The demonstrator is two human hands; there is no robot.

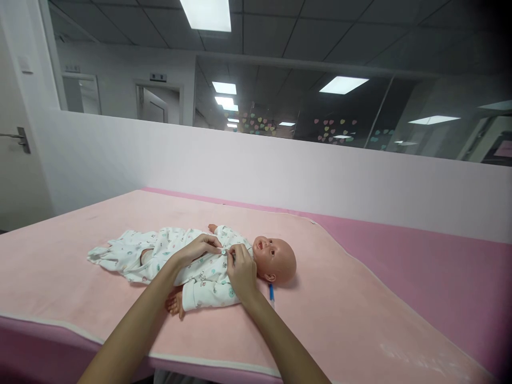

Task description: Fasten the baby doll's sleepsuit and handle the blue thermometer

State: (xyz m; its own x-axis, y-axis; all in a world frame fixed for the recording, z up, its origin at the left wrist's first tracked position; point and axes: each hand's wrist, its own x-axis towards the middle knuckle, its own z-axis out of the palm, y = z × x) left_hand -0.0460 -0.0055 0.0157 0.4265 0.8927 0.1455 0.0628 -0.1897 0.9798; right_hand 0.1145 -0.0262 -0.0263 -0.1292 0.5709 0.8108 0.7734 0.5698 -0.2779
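A baby doll (282,261) lies on its back with its head to the right. It wears a white printed baby outfit (208,294) with small coloured figures. My left hand (200,248) rests over the doll's chest, its fingers pinching the front edge of the outfit. Opposite it, my right hand (242,266) is closed on the same front, near the doll's neck. A small pale fastener (224,252) shows between my fingertips. The exact grip under the fingers is partly hidden. One doll hand (175,304) sticks out of the near sleeve.
The doll lies on a peach-pink mat (340,314) with a white edge, over a darker pink surface (440,272). A blue-tipped object (271,292) lies beside the doll's head. A low white wall (280,176) with glass above stands behind, and a door (20,160) is at left.
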